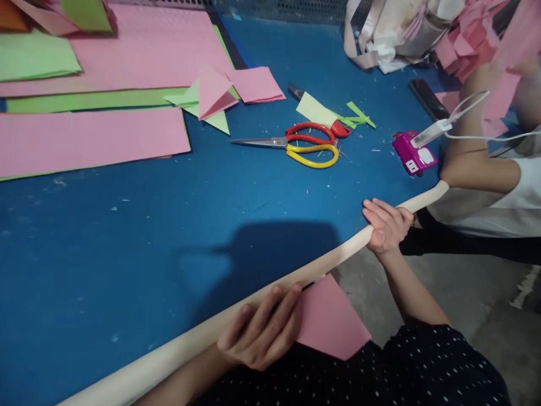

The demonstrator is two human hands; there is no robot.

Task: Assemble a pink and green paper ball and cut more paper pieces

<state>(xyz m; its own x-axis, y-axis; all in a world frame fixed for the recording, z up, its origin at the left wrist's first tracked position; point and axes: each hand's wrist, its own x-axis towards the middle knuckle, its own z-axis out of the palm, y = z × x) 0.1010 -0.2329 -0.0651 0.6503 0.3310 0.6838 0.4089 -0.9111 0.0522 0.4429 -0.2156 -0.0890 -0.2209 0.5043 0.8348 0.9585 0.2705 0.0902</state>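
My left hand (pixel 262 330) is at the cream padded edge of the blue table (pixel 169 237). Its fingers are bent on a pink sheet of paper (pixel 332 318), which hangs beside the hand below the edge. The thumb is hidden. A short dark strip shows along the sheet's upper edge; I cannot tell what it is. Farther right, my right hand (pixel 386 225) lies over the same padded edge (pixel 350 248), fingers stretched onto it, with nothing visible in them. Scissors (pixel 313 145) with one red and one yellow handle lie beyond both hands.
Stacks of pink sheets (pixel 93 138) and green sheets (pixel 34 56) fill the far left. Folded paper pieces (pixel 215 96) lie near the scissors. A purple power socket (pixel 414 153) with a white plug and a dark phone (pixel 426 98) stand right, beside another person's arm (pixel 477 163).
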